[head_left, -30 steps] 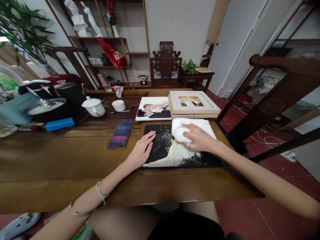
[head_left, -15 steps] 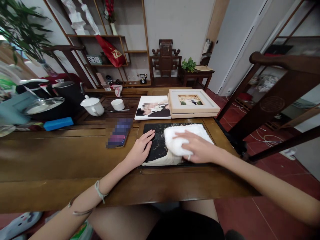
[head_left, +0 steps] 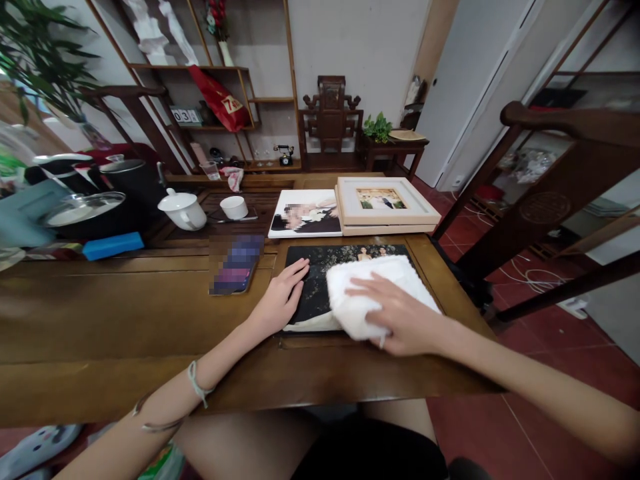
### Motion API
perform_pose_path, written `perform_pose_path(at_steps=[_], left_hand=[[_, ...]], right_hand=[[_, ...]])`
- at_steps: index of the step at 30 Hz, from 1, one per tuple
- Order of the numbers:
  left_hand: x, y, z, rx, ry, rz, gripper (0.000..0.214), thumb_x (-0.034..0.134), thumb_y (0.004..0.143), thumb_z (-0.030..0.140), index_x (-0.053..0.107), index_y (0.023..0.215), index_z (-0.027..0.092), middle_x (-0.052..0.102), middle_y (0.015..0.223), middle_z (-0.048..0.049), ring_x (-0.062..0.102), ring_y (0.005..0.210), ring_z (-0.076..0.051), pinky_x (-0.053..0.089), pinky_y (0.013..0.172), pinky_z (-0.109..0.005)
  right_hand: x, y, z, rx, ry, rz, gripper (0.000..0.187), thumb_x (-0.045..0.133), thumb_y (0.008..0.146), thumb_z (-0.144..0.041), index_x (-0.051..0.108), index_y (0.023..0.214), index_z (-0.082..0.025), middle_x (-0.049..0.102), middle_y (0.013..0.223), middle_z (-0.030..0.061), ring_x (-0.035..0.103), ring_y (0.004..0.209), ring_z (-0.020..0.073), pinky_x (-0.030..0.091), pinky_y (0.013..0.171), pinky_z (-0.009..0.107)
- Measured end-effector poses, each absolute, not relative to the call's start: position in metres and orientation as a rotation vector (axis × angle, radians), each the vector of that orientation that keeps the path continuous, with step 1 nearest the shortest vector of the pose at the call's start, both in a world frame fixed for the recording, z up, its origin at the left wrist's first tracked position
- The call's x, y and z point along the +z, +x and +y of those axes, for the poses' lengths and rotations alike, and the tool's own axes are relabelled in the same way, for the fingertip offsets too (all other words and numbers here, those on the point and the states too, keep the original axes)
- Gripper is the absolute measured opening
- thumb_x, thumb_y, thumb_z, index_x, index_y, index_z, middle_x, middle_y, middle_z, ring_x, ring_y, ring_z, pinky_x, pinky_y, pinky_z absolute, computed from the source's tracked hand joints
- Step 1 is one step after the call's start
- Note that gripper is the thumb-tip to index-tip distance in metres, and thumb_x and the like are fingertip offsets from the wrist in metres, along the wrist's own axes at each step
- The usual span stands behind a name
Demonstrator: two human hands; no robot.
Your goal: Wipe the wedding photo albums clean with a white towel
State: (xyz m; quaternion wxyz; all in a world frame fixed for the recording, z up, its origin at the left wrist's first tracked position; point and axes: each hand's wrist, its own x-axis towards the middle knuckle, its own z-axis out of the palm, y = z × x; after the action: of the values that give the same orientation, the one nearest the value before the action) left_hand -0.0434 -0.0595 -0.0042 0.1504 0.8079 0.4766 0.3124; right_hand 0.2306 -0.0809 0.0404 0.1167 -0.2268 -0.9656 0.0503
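Observation:
A dark photo panel (head_left: pixel 314 293) lies flat on the wooden table, with two small figures near its top edge and a pale dress trail along its bottom. My left hand (head_left: pixel 286 293) rests on the panel's left edge, fingers stretched out. On the right part of the panel a folded white cloth (head_left: pixel 345 283) is spread, and my right hand (head_left: pixel 400 317) presses it down and grips it. The cloth covers much of the panel's right side and its lower right corner.
Behind the panel lie a white-edged photo board (head_left: pixel 305 230) and a stack of framed pictures (head_left: pixel 425 210). To the left are a phone (head_left: pixel 235 267), a lidded white teapot (head_left: pixel 183 210), a small white cup (head_left: pixel 234 207), a blue box (head_left: pixel 114 246) and a black pan (head_left: pixel 90 223).
My right hand has slid the white cloth toward me over the panel, uncovering the figures at its top edge. My left hand has stayed in place.

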Motion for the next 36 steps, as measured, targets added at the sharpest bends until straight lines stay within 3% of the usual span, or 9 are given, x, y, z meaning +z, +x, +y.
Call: perform_pose_path(at_steps=[6,10,16,24,28,36], left_hand=[[-0.002,-0.044,-0.059,0.903,2.328,1.347,0.040,0.034,0.095,0.028,0.055,0.127,0.015,0.049,0.140,-0.0117,0.041,0.133,-0.024,0.033,0.111,-0.049],[-0.002,-0.044,-0.059,0.899,2.324,1.350,0.040,0.034,0.095,0.028,0.055,0.127,0.015,0.048,0.140,-0.0115,0.041,0.133,-0.024,0.032,0.111,-0.049],[-0.003,-0.043,-0.059,0.910,2.316,1.366,0.041,0.034,0.095,0.029,0.055,0.126,0.015,0.049,0.140,-0.0114,0.041,0.133,-0.024,0.032,0.112,-0.048],[-0.003,-0.043,-0.060,0.893,2.334,1.378,0.042,0.033,0.095,0.027,0.054,0.127,0.010,0.048,0.140,-0.0130,0.041,0.133,-0.024,0.032,0.112,-0.047],[-0.002,-0.043,-0.059,0.887,2.334,1.374,0.042,0.033,0.095,0.028,0.054,0.128,0.012,0.048,0.140,-0.0121,0.040,0.133,-0.024,0.032,0.112,-0.047],[-0.003,-0.043,-0.059,0.892,2.314,1.371,0.042,0.034,0.095,0.029,0.054,0.127,0.013,0.048,0.141,-0.0118,0.041,0.133,-0.024,0.031,0.112,-0.048]], right_hand=[[0.038,0.217,-0.116,0.231,-0.541,-2.868,0.014,0.063,0.063,-0.021,0.069,0.076,-0.020,0.045,0.141,0.0123,0.027,0.137,0.0357,0.018,0.109,0.060],[0.033,0.239,-0.095,0.168,-0.752,-2.704,0.009,0.060,0.070,-0.018,0.065,0.076,-0.019,0.050,0.137,0.0144,0.035,0.134,0.0319,0.025,0.108,0.058],[0.031,0.272,-0.072,0.056,-1.083,-2.542,0.006,0.057,0.074,-0.019,0.060,0.070,-0.017,0.058,0.124,0.0209,0.045,0.126,0.0338,0.037,0.101,0.056],[0.034,0.231,-0.120,0.112,-0.879,-2.711,0.010,0.059,0.067,-0.016,0.065,0.074,-0.018,0.048,0.138,0.0156,0.029,0.136,0.0366,0.021,0.108,0.063],[0.033,0.221,-0.134,0.251,-0.694,-2.728,0.008,0.061,0.064,-0.018,0.065,0.071,-0.019,0.048,0.138,0.0122,0.029,0.136,0.0348,0.017,0.111,0.060],[0.035,0.258,-0.076,0.182,-0.803,-2.582,0.008,0.057,0.075,-0.019,0.056,0.067,-0.018,0.057,0.127,0.0184,0.045,0.126,0.0310,0.034,0.104,0.053]])
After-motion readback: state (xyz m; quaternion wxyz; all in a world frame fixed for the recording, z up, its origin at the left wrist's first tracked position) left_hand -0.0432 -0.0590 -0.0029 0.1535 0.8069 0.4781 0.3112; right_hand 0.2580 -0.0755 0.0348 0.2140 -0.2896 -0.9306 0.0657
